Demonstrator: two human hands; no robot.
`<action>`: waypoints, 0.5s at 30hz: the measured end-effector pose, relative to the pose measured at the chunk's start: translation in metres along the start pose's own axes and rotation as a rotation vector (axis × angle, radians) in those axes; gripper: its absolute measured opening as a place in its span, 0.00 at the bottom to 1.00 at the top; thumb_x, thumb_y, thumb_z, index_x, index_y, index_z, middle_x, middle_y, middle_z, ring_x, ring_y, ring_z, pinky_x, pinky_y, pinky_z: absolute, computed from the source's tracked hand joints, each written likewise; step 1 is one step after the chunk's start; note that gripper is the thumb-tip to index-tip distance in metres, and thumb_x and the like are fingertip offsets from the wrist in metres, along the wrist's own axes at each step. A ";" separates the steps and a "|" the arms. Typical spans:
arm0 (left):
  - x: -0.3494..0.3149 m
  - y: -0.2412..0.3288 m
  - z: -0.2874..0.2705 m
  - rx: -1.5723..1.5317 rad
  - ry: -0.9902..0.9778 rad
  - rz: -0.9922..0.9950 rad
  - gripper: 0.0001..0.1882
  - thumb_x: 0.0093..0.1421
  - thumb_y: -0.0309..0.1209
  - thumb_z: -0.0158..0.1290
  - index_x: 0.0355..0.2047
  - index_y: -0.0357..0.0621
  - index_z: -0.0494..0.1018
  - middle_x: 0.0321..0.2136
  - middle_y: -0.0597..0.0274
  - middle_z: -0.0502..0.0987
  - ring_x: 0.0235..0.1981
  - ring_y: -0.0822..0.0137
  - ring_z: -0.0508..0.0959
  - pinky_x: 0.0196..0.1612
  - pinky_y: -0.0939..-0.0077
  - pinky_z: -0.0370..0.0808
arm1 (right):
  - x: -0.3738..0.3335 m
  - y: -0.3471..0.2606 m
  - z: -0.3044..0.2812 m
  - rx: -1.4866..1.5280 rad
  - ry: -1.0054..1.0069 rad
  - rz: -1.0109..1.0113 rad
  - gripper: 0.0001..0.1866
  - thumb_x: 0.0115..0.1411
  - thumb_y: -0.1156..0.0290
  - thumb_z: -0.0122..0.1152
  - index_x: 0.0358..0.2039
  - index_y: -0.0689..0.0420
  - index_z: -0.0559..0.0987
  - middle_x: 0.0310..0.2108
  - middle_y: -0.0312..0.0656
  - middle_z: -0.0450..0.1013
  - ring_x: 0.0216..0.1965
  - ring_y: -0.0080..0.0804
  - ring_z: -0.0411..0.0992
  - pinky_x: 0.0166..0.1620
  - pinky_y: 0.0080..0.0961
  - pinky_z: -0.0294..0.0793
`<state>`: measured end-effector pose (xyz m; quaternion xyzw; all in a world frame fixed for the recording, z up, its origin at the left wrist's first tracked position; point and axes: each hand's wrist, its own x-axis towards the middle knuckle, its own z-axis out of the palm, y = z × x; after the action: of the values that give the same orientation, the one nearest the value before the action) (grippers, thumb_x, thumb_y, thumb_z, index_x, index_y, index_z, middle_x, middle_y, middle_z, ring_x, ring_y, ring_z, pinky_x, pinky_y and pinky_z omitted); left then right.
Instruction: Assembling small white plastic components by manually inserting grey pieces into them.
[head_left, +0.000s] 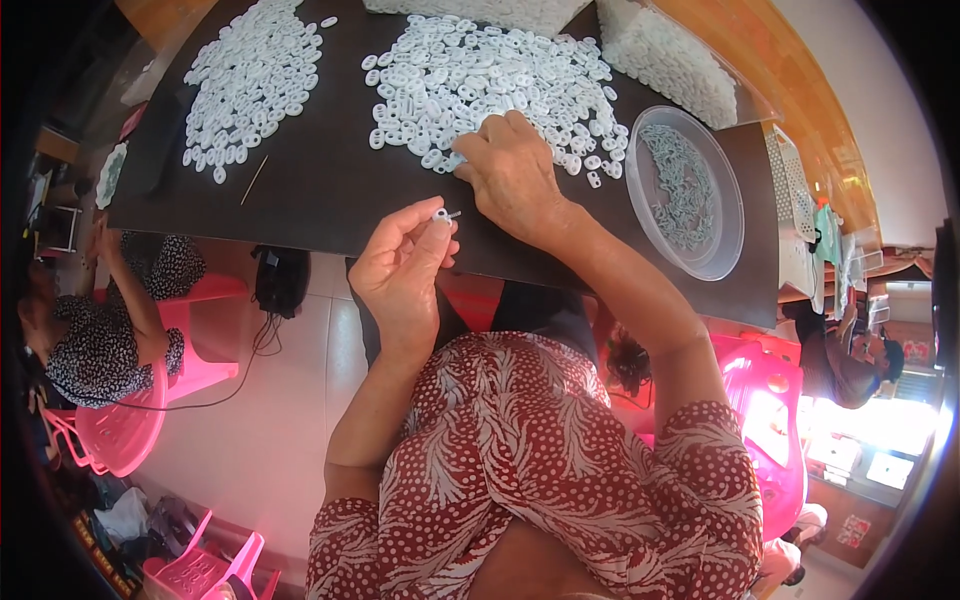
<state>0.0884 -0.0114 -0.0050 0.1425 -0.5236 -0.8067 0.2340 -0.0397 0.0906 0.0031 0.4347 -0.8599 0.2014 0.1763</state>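
My left hand (405, 260) is closed in a pinch in front of the table's near edge. Between thumb and fingertips it holds a small white oval plastic piece (441, 215), from which a short thin grey bit sticks out to the right. My right hand (513, 178) is at the near side of a large pile of white oval pieces with holes (480, 75). Its fingers bend down together at the pile's edge; their tips are partly hidden, and what they grip cannot be made out.
A round clear tub (717, 262) with grey-green small chain-like parts stands at the right. Another pile of white ovals (255, 75) lies at the left, near a thin stick (255, 180). Filled clear bags (670, 65) line the back. A person (110, 330) sits at the left.
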 end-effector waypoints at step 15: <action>0.003 0.005 0.007 -0.014 -0.015 -0.029 0.10 0.56 0.21 0.55 0.39 0.33 0.74 0.28 0.57 0.77 0.24 0.75 0.75 0.26 0.85 0.72 | -0.004 0.020 -0.029 0.820 -0.031 0.509 0.06 0.48 0.78 0.61 0.27 0.65 0.75 0.23 0.40 0.73 0.27 0.25 0.71 0.31 0.21 0.70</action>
<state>0.0835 -0.0090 0.0030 0.1422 -0.5177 -0.8147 0.2194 -0.0501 0.1193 0.0222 0.2469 -0.7913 0.5539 -0.0771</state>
